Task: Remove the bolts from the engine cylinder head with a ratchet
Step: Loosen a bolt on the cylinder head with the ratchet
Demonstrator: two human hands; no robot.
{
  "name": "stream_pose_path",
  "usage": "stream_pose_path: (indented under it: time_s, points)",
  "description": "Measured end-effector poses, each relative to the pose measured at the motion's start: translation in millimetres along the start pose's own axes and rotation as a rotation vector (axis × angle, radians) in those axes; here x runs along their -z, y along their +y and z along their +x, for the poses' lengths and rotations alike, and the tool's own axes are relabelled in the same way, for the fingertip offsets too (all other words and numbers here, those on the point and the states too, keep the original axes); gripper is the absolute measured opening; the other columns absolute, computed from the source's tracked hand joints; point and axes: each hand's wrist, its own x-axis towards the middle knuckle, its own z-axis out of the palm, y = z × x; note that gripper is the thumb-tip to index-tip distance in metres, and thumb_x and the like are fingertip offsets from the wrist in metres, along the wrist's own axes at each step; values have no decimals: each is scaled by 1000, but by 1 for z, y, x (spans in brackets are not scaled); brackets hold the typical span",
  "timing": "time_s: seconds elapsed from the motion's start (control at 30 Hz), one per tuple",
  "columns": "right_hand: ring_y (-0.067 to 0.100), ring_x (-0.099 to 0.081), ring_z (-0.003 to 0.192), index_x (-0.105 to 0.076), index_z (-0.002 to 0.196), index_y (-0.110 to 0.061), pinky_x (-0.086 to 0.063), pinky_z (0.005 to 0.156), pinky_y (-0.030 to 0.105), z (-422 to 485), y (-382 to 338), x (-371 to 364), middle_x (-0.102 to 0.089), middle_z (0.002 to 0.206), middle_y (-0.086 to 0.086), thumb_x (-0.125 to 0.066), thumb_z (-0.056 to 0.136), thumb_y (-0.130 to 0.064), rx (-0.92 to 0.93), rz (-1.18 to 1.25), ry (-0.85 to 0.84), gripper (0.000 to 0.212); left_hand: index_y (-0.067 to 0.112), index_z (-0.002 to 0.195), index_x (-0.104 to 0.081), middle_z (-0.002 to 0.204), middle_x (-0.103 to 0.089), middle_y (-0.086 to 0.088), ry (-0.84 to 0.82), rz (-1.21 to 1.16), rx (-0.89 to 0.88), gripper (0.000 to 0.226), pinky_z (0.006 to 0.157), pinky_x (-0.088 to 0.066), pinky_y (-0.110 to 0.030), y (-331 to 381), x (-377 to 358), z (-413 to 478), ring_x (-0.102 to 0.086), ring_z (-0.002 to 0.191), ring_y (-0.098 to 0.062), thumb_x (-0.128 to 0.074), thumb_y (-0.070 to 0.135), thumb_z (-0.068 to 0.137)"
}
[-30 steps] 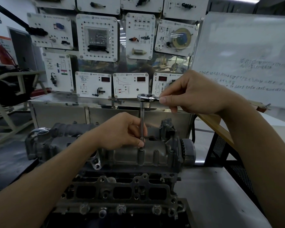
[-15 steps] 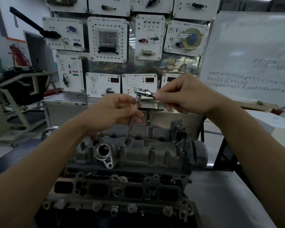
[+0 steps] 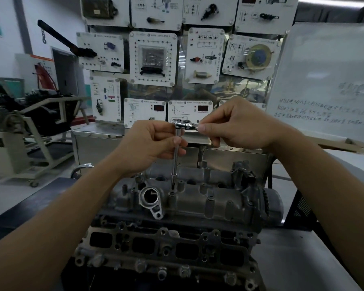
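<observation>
L hand (image 3: 153,143) pinched the extension bar (image 3: 175,160) w/ thumb + fingers; R hand (image 3: 235,127) pinched the ratchet (image 3: 182,123) handle. Socket tip hung just above a bolt (image 3: 172,193), left-centre on the cylinder head (image 3: 198,203). Step: seating on bolt. Next, prob. lower straight, engage, then turn.

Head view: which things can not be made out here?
1. Handle of the ratchet: hidden inside the right hand, head view.
2. Tip of the extension, below the left hand: too small and dark to tell whether it sits on the bolt, head view.
3. Writing on the whiteboard: blurred, head view.
</observation>
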Motion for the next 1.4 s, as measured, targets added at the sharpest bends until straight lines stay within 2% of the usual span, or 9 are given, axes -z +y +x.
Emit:
stream_pose_path:
  time_s: [0.4, 0.53, 0.67, 0.83, 0.93, 1.07, 1.17, 1.27, 1.4]
  points:
    - [10, -54, 37, -78, 86, -13, -47, 46, 18, -8, -33, -13, -71, 62, 3, -60, 100, -28, -189, -210, -27, 27, 15, 101, -71, 90, -79, -4, 118, 48, 26, 13, 72, -63, -31, -9, -13, -7, -77, 80, -20, -66, 5, 94]
    - [21, -46, 56, -42, 67, -19, -40, 55, 32, -19, -59, -39, -47, 66, -1, -52, 98, -25, -218, -694, 35, 34, 24, 93, -71, 82, -78, 7, 214, 221, -44, 18, 65, -61, -23, -10, -26, -8, -74, 71, -9, -69, 6, 92]
    - [15, -35, 56, -28, 67, -23, -23, 48, 29, -20, -66, -51, -38, 69, -2, -49, 101, -27, -108, -871, 166, 40, 24, 94, -72, 82, -77, 6, 298, 175, -57, 18, 64, -60, -21, -15, -26, -14, -75, 72, -10, -70, 7, 92]
    - [11, -42, 47, -54, 58, -21, -24, 48, 24, 7, -20, -28, -39, 50, -8, -31, 96, -69, 166, -977, 252, 66, 22, 94, -71, 78, -76, 0, 348, 173, -26, 12, 75, -63, -46, -13, -31, -10, -75, 72, -19, -69, 9, 94]
    - [13, -41, 41, -49, 56, -21, -29, 49, 26, 7, 28, -28, -43, 47, -7, -20, 100, -64, 243, -791, 332, 68, 27, 95, -69, 78, -77, 5, 348, 223, -84, 15, 71, -64, -38, -14, -35, -14, -75, 70, -14, -73, 14, 91]
    - [22, -56, 100, -62, 109, -21, -39, 89, 43, 23, 69, -60, -66, 103, -1, -23, 105, -49, 107, -633, 271, 48, 29, 92, -67, 80, -77, 7, 340, 232, -26, 17, 74, -64, -39, -10, -34, -13, -75, 72, -15, -74, 13, 90]
    - [25, -36, 140, -33, 153, -16, -29, 114, 49, 41, 57, -65, -46, 150, 7, -35, 107, -41, 7, -579, 47, 52, 28, 87, -70, 82, -77, 3, 257, 249, 49, 18, 75, -64, -38, -6, -30, -8, -75, 78, -18, -70, 12, 93]
    - [26, -54, 113, -60, 120, -17, -45, 97, 49, 38, 33, -44, -63, 117, 6, -43, 104, -34, 44, -600, 32, 29, 22, 85, -73, 80, -76, 0, 250, 273, 42, 12, 68, -64, -33, -7, -24, -10, -75, 78, -20, -71, 12, 92]
    - [21, -61, 84, -65, 93, -23, -52, 73, 37, 10, -5, -19, -64, 92, -2, -50, 96, -49, -85, -820, 18, 30, 21, 81, -73, 74, -75, -3, 375, 283, 35, 10, 60, -63, -31, -13, -18, -9, -74, 71, -21, -76, 15, 88]
